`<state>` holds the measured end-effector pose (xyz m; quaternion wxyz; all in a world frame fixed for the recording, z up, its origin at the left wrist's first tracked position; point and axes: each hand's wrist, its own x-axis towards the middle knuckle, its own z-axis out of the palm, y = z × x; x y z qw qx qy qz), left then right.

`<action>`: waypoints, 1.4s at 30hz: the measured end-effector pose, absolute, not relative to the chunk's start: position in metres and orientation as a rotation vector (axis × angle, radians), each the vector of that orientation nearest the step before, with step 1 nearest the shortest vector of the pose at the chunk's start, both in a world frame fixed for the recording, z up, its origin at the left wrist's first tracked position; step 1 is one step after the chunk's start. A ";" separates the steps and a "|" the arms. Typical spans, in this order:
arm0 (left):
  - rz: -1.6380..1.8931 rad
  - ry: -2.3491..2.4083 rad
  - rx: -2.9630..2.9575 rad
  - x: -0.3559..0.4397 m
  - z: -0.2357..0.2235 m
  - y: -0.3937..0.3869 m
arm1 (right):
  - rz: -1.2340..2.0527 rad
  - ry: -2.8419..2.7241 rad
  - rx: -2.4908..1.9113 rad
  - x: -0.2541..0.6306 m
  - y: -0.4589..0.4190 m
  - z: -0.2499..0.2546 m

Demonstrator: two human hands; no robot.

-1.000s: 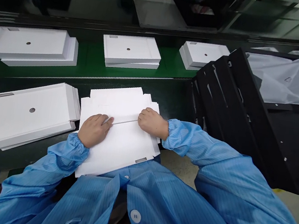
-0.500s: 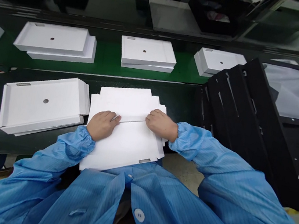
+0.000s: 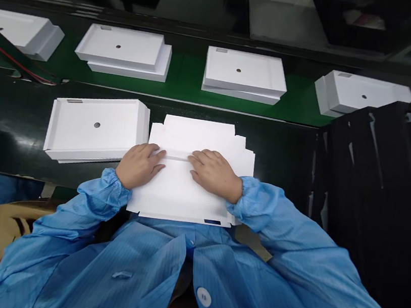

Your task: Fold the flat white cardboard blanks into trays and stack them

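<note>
A flat white cardboard box blank (image 3: 180, 196) with notched edges lies in front of me, its near edge at my waist. A raised crease runs across its middle. My left hand (image 3: 139, 165) rests at the left end of that crease, fingers stretched out and thumb apart, touching the cardboard. From the right, my right hand (image 3: 215, 173) lies over the crease with its fingers spread on the board. Both hands are open, a short gap between them. Beside my left hand sits a small stack of folded white box trays (image 3: 96, 128), the top one with a round hole.
Behind a rail, stacked white boxes (image 3: 246, 70) stand in a row on a green surface (image 3: 187, 67). Tall black panels or bins (image 3: 369, 187) block the right side. A brown cardboard box (image 3: 0, 227) is low at left, and a grey panel (image 3: 282, 17) lies at the back.
My right hand has slid left along the crease, and its fingers have gone from curled to spread. The blank's near edge has tilted up slightly. My view has turned left.
</note>
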<state>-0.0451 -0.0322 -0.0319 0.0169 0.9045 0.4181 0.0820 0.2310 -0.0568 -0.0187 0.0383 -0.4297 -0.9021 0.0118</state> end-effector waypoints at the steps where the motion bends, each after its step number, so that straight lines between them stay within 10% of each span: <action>1: 0.247 1.314 2.807 -0.048 -0.033 -0.034 | 0.088 -2.745 -1.301 0.221 -0.052 -0.020; 42: 0.485 1.059 3.116 -0.046 -0.050 -0.015 | -0.141 -2.618 -1.038 0.184 -0.032 -0.066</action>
